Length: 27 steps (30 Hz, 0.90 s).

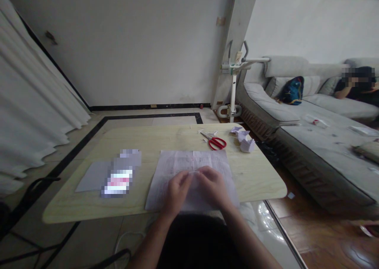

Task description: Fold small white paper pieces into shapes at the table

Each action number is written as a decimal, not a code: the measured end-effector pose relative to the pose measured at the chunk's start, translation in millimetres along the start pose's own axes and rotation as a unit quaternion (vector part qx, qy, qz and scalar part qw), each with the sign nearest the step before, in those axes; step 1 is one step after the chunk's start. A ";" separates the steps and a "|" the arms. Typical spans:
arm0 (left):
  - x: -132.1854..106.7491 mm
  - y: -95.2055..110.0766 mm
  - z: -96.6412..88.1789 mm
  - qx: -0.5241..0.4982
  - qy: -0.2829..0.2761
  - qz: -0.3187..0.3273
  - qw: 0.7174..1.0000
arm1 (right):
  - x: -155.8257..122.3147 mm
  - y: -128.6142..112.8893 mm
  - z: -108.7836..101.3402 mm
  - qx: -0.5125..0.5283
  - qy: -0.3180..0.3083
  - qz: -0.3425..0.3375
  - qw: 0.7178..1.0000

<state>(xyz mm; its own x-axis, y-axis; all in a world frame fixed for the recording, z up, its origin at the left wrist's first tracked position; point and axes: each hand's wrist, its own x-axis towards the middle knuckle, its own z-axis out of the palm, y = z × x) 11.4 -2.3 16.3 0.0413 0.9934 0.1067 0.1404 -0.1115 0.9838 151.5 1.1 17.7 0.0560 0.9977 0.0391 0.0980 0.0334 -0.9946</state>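
Note:
A white sheet of paper (pixel 189 162) with faint print lies on the light wooden table (pixel 260 178) in front of me. My left hand (pixel 175 192) and my right hand (pixel 213 188) both rest on the near middle of the sheet, fingers curled and pinching the paper where they meet. Red-handled scissors (pixel 215 142) lie beyond the sheet, apart from both hands. Several small folded white paper pieces (pixel 244 139) sit at the far right of the table.
More paper sheets (pixel 97 174) lie to the left on the table. A grey sofa (pixel 310 142) with a blue bag (pixel 293 90) stands to the right, a person at its far end. White curtains (pixel 35 107) hang left; cables run on the floor.

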 end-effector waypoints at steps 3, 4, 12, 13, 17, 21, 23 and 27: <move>0.1 0.0 -0.3 0.009 0.008 0.001 1.000 | -0.5 2.8 -0.1 0.012 -0.005 0.009 1.000; 0.2 -0.4 -0.5 0.008 0.009 0.001 1.000 | -0.6 3.4 -0.5 0.013 -0.007 0.007 1.000; -0.4 -2.5 -1.0 0.015 -0.001 -0.007 1.000 | 0.0 3.3 -3.6 0.001 0.002 -0.034 0.999; -0.6 -2.5 -0.9 0.011 -0.003 -0.006 1.000 | 0.0 3.0 -3.5 0.002 0.003 -0.032 0.999; -0.9 -1.1 -0.8 0.012 -0.007 0.001 1.000 | 0.0 3.9 -3.3 0.011 -0.004 -0.024 1.000; -0.3 1.4 -1.2 0.022 -0.002 0.003 1.000 | -0.3 8.9 -3.8 0.036 -0.013 -0.010 0.999; -0.3 1.7 -1.4 0.026 -0.005 0.007 1.000 | -0.5 10.5 -4.2 0.050 -0.019 0.000 0.999; -0.9 -1.7 -1.1 0.026 -0.009 0.012 1.000 | -1.1 8.3 -4.7 0.044 -0.026 0.006 0.999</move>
<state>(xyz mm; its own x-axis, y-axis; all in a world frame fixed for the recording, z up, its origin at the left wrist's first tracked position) 10.0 -3.0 14.7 0.0626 0.9898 0.1280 0.1901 -0.1377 0.9721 157.0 0.0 9.8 0.0053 0.9997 0.0252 0.0090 0.0252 -0.9996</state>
